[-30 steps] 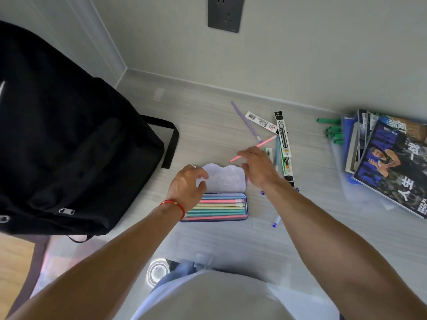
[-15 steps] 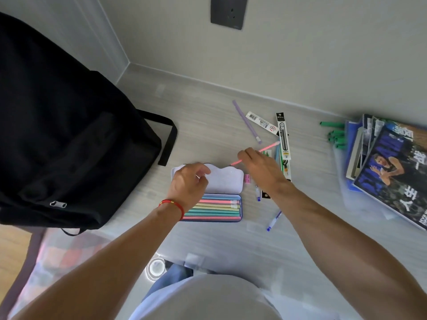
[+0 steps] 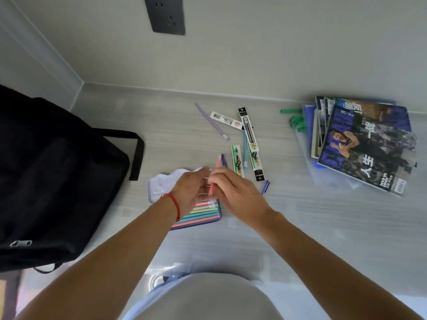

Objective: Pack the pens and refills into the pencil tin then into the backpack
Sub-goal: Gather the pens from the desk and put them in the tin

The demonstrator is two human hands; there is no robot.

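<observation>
Grey desk (image 3: 323, 227) | right hand (image 3: 240, 195) fingers pinch pink pen (image 3: 213, 179) | left hand (image 3: 191, 190) fingers relaxed | magazine (image 3: 369, 144) reads "人生"

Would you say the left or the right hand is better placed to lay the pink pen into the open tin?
Probably the right hand: it already pinches the pink pen directly above the tin. The left hand hovers over the tin's lid, fingers near the pen, seemingly only steadying.

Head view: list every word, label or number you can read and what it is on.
"人生": top magazine, large white characters near its lower edge.
"一战": same cover, right of the figure.
Refill packets: barcode and print too small to read.
Wall socket: no text.
</observation>
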